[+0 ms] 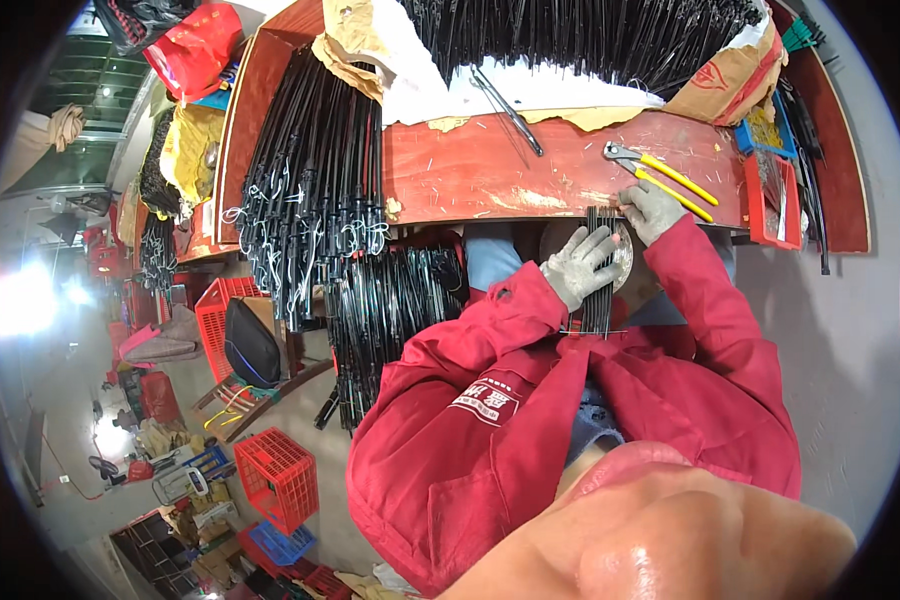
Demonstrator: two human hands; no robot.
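Note:
Both my hands wear pale grey work gloves. My left hand [582,268] lies with fingers spread across a bundle of thin black rods [598,308] in front of my body, below the table edge. Close to the upper end of that bundle, at the table edge, is my right hand [654,212], its fingers bent together; what is between its fingertips is too small to make out. Just beyond it, on the red table [450,180], lie end-cutting pliers [675,180] with yellow handles. A slim dark tool resembling long tweezers [510,112] rests farther left.
Many black rods [570,40] are heaped on white paper at the back. More rods with white ties [315,190] hang over the table's left edge. Red and blue bins [773,195] stand at the right. Red crates [276,480] sit on the floor at left.

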